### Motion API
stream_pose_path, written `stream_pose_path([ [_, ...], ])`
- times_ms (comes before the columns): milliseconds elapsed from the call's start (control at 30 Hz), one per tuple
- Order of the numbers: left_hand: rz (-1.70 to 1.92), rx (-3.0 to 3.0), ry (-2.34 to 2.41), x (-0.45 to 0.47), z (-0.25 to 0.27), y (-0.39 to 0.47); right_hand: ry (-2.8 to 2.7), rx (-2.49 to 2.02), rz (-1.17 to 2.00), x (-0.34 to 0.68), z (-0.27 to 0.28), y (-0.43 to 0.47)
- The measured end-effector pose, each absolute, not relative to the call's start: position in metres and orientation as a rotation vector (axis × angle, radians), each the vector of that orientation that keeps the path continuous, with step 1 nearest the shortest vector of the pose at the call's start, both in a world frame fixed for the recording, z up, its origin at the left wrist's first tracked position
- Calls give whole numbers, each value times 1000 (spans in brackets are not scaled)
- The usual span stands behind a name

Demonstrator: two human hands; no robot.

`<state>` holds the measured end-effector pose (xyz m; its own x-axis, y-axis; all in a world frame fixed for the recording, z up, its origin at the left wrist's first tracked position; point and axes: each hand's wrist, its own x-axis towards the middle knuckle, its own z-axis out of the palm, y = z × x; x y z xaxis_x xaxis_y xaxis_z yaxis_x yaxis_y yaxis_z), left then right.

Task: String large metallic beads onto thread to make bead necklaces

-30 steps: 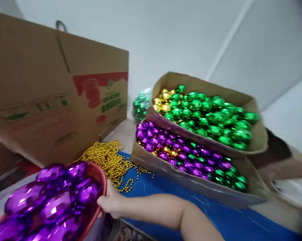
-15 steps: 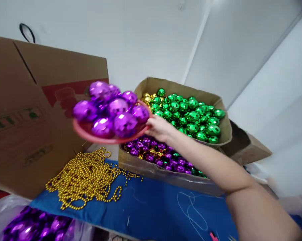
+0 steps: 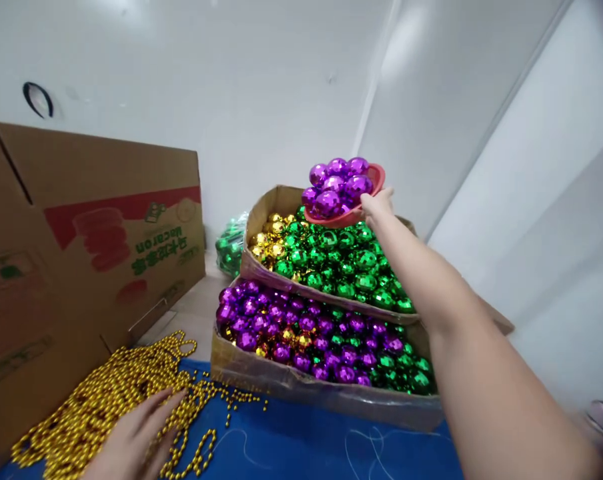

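My right hand [image 3: 379, 205] grips the rim of a red plastic basket [image 3: 376, 175] heaped with shiny purple balls [image 3: 333, 185]. It hangs tilted above the rear cardboard box [image 3: 249, 267], which is filled with green balls [image 3: 364, 260] and some gold balls [image 3: 269, 240] at its left. In front, a lower box [image 3: 261, 373] holds mostly purple balls with some green and gold ones. My left hand [image 3: 136, 440] is at the bottom left, fingers apart, over a pile of gold bead strings [image 3: 101, 393]. Nothing shows in it.
A large cardboard carton [image 3: 121, 173] stands at the left. Behind it lies a clear bag of green balls [image 3: 230, 243]. Loose clear thread [image 3: 369, 443] rests on the blue cloth [image 3: 301, 440]. A white wall [image 3: 281, 100] rises behind the boxes.
The basket of purple balls has moved right and away, from beside the carton to above the green balls. My left hand has come into view over the gold beads. The view has shifted.
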<state>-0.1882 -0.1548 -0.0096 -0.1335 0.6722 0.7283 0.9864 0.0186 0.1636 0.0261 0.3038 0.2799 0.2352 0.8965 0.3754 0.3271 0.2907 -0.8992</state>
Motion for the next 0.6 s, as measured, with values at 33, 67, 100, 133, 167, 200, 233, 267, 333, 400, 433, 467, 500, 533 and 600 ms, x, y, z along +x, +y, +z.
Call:
stream_pose_path([
  [33, -896, -1825, -1790, -175, -5, -132, -1332, -1315, 551, 25, 279, 309],
  [67, -903, -1934, -1731, -159, 3, -108, -1334, -1357, 523, 23, 279, 313],
  [100, -911, -2019, -1693, -142, 12, -83, -1339, -1386, 501, 21, 278, 317],
  [133, -923, -2066, -1659, -124, 23, -58, -1341, -1406, 486, 19, 278, 320],
  [167, -936, -2082, -1626, -108, 36, -34, -1343, -1416, 476, 17, 278, 323],
  [200, -942, -2079, -1603, -93, 49, -11, -1345, -1421, 466, 15, 279, 325],
  [233, -938, -2072, -1585, -82, 62, 12, -1351, -1426, 450, 12, 280, 327],
  [267, -940, -2044, -1558, -74, 75, 33, -1362, -1429, 431, 10, 282, 328],
  [333, -983, -1919, -1548, -68, 95, 76, -1389, -1431, 379, 7, 285, 329],
  [400, -1019, -1794, -1595, -72, 107, 115, -1416, -1435, 311, 5, 289, 328],
  [433, -1024, -1749, -1632, -76, 110, 133, -1426, -1440, 277, 4, 290, 327],
  [467, -1015, -1725, -1667, -80, 110, 148, -1435, -1446, 248, 4, 292, 327],
  [500, -992, -1719, -1699, -84, 109, 162, -1444, -1451, 224, 3, 293, 326],
  [533, -960, -1729, -1726, -87, 106, 172, -1453, -1455, 208, 3, 294, 326],
  [600, -889, -1763, -1770, -92, 98, 185, -1476, -1457, 178, 2, 296, 327],
])
